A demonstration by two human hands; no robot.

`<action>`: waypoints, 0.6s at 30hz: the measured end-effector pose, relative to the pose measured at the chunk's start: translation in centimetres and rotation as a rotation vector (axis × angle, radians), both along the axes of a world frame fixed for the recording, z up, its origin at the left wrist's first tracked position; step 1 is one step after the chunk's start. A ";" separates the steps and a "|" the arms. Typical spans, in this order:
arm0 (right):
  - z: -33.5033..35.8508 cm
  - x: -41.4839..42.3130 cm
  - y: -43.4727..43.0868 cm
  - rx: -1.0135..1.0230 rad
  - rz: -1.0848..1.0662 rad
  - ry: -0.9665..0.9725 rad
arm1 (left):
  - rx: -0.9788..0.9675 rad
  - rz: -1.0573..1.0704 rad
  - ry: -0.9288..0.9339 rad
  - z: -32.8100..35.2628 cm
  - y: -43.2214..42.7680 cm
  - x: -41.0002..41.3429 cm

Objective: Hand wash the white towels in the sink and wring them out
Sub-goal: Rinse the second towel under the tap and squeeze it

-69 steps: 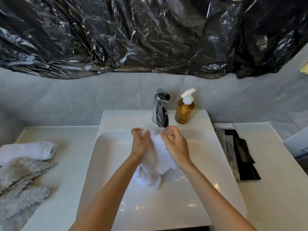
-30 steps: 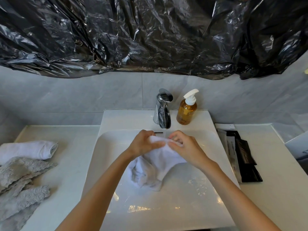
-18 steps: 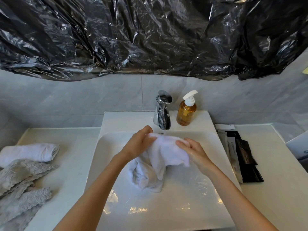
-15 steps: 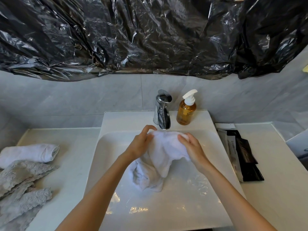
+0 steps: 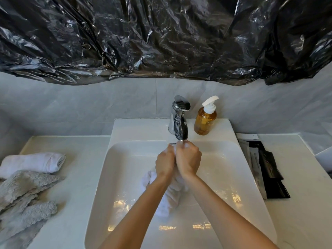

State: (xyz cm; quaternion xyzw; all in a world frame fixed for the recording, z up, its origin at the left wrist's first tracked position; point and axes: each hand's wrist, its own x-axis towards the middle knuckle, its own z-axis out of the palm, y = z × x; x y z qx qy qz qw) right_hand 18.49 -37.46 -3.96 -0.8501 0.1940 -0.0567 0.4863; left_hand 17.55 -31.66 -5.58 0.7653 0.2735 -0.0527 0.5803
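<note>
A wet white towel point(image 5: 168, 200) hangs bunched over the white sink basin point(image 5: 125, 177), mostly hidden behind my wrists. My left hand point(image 5: 165, 163) and my right hand point(image 5: 188, 159) are pressed side by side just below the chrome faucet point(image 5: 179, 119), both gripping the towel's top end in closed fists. The towel's lower part trails down toward the basin floor. Another rolled white towel point(image 5: 34, 161) lies on the counter at the left.
An amber soap pump bottle point(image 5: 205, 118) stands right of the faucet. Grey fluffy cloths point(image 5: 23, 200) are piled at the left counter edge. Black and white packets point(image 5: 264, 166) lie on the right counter. Crumpled black plastic sheeting point(image 5: 161, 38) covers the wall above.
My hands, spread apart on the opened towel half a second ago, have come together under the faucet and bunched the towel into a narrow hanging bundle.
</note>
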 end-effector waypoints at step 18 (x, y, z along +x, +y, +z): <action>1.0 4.2 -9.9 0.732 0.206 0.361 | -0.123 -0.542 0.000 -0.2 6.5 -3.5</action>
